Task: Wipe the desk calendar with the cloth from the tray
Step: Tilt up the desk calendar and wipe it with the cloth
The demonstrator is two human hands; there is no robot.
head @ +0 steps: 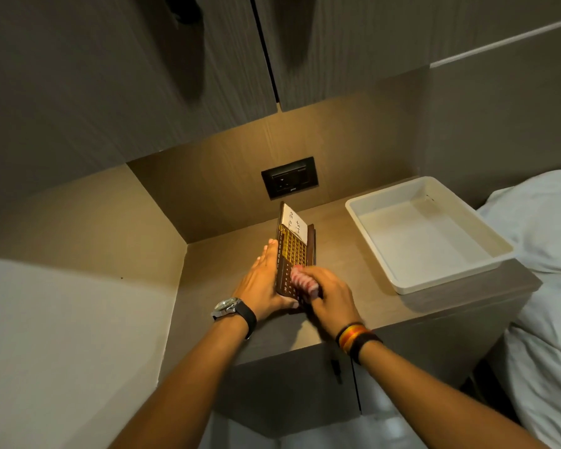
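Wiping the desk calendar (293, 244), standing left of the tray (434, 241) on the tabletop (353, 286).
Your left grip (259, 280), fingers flat, braces its left edge; it looks stiff but light, so hold there. Your right grip (329, 293) is closed round the soft cloth (300, 280), blurred, hiding the lower grid.

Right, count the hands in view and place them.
2. The left hand rests flat against the desk calendar's left edge; the right hand grips the pink cloth against its lower face.
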